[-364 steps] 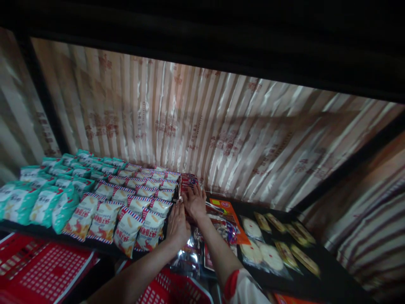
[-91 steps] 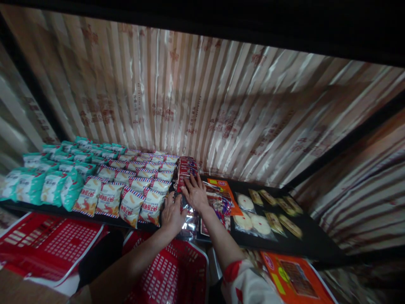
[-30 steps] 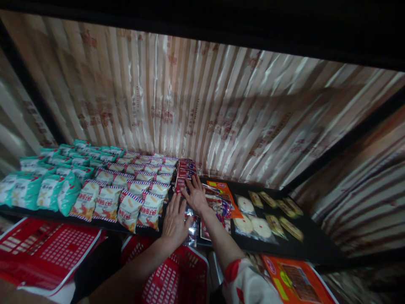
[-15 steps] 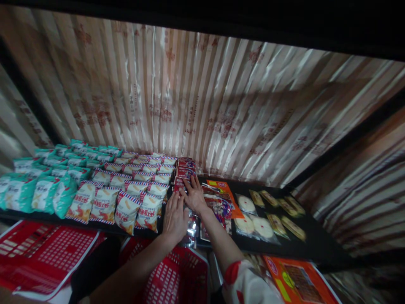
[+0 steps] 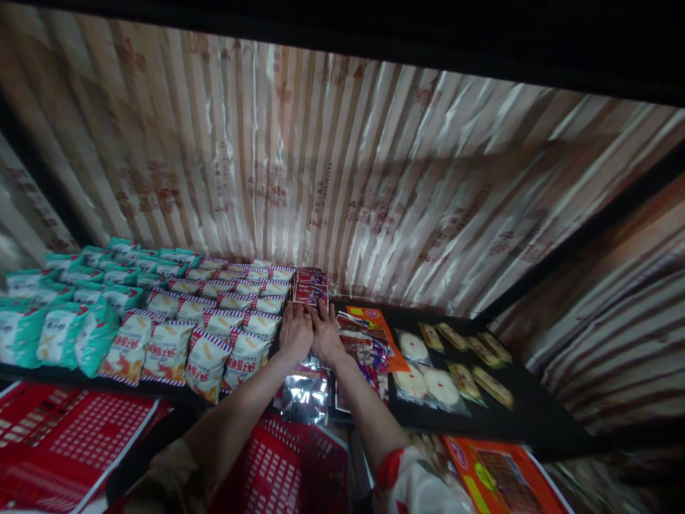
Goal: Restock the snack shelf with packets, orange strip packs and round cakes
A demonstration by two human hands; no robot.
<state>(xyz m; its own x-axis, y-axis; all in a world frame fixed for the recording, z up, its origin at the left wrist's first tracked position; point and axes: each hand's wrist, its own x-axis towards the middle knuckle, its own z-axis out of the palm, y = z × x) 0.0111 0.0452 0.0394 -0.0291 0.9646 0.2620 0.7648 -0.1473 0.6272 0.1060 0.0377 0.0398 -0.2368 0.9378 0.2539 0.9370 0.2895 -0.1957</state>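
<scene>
While the red packets [image 5: 309, 291] stand at the shelf [image 5: 535, 421] back, both flat hands, left [image 5: 296, 331] and right [image 5: 325, 335], are pressed there, nothing grasped; light, slippery packets are best held by edges.

A small shop is showing here, at a stocked display shelf [image 5: 535, 421]. Rows of teal snack bags [image 5: 58, 321] and red-and-blue striped snack bags [image 5: 208, 335] are lying in neat, repeated ranks, with flat packets of round cakes [image 5: 422, 368] sitting beside them. Red plastic shopping baskets [image 5: 283, 471] are standing below the shelf, and striped printed sheeting [image 5: 321, 171] is backing it.
</scene>
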